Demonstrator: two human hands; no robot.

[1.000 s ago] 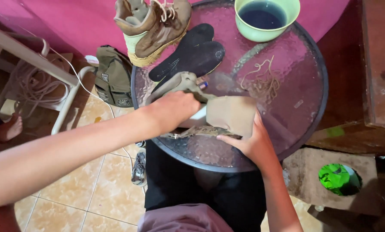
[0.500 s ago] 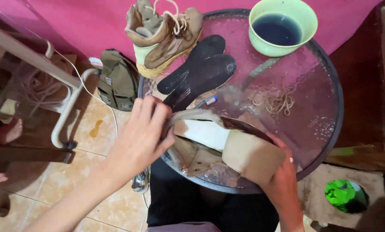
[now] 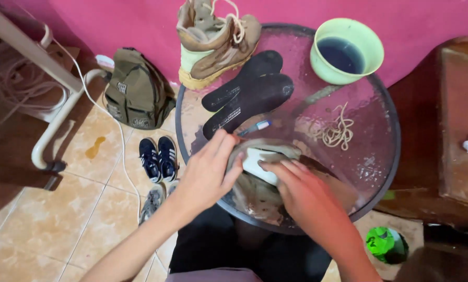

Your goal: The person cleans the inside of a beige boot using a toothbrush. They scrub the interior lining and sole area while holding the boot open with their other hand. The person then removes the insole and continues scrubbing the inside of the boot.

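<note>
A tan boot (image 3: 255, 193) lies on its side at the near edge of a round glass table (image 3: 380, 156). My left hand (image 3: 205, 175) grips the boot's upper at its opening. My right hand (image 3: 307, 196) presses down on the boot, fingers at a white patch inside the opening (image 3: 255, 159). A second tan boot (image 3: 213, 42) with loose laces stands at the table's far edge. Two black insoles (image 3: 247, 94) lie between the boots. A small pen-like stick (image 3: 255, 127) rests just beyond my fingers.
A green bowl of dark liquid (image 3: 346, 49) stands at the far right of the table, with a loose lace (image 3: 338, 130) near it. On the tiled floor sit an olive bag (image 3: 137, 94), dark sneakers (image 3: 158, 156), a white cable (image 3: 108, 125) and a green object (image 3: 383, 243). A wooden cabinet (image 3: 453, 130) stands right.
My right hand has put down the tan cloth-like piece it held and moved onto the boot. My left hand has shifted to the boot's opening. The view has tilted toward the floor.
</note>
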